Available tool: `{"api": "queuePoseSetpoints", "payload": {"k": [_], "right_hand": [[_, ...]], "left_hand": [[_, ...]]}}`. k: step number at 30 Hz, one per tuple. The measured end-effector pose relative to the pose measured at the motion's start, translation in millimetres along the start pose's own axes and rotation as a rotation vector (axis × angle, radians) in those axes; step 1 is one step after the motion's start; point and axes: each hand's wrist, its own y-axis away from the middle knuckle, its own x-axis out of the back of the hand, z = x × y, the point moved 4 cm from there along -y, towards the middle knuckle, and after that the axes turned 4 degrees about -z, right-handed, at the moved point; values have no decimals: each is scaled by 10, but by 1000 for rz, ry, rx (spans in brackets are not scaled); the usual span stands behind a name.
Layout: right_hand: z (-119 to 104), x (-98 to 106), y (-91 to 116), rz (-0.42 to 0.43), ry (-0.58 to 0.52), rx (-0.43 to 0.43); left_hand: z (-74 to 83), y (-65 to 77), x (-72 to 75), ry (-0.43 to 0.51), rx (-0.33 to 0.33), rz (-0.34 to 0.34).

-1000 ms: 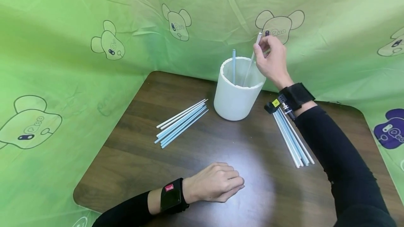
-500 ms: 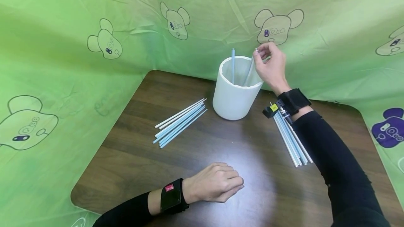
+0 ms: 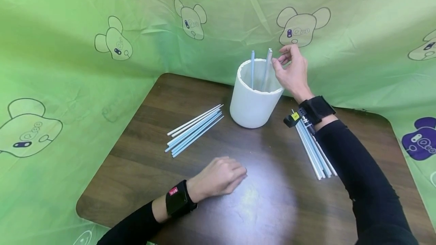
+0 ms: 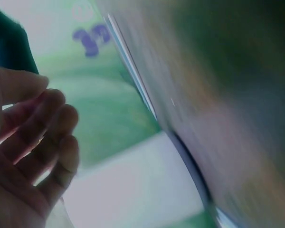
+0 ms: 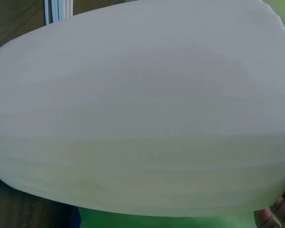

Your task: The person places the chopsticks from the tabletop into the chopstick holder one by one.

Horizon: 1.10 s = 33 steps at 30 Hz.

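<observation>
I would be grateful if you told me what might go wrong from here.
The right hand is close beside the rim of the white container, so a careless withdrawal might nudge or tip it. In the head view, the wrist camera overlaps the far end of the right bundle of sticks; lowering that arm could scatter them. The left bundle of sticks shows no tie, so a bump might spread it.

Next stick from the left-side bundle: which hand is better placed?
Left, I'd say. The left hand looks empty and sits nearer that bundle; the right hand is by the white container, on the side away from those sticks.
</observation>
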Motion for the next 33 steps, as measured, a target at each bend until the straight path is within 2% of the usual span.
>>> {"api": "queuePoseSetpoints", "payload": {"k": [4,7,12,14,16,18,20,25,28,33], "right_hand": [[-8,24,20,-10,4,-17],[-13,38,43,-11,6,-35],[-65,102,104,13,-17,-42],[-120,154,149,47,-35,-24],[-199,208,208,87,-52,18],[-299,246,283,117,-62,81],[-408,256,376,126,-60,162],[-665,190,724,73,-49,418],[-770,135,990,38,-60,547],[-847,5,1375,-41,-52,651]], "left_hand": [[-372,67,19,11,169,-53],[-688,180,46,-3,308,-74],[-1211,509,109,-96,609,-119],[-1357,651,126,-93,720,-171],[-1454,764,123,-61,793,-229],[-1500,838,114,-24,827,-269],[-1518,883,105,-4,842,-282],[-1475,941,109,22,868,-300],[-1439,969,116,54,894,-369],[-1411,1004,85,113,920,-514]]}}
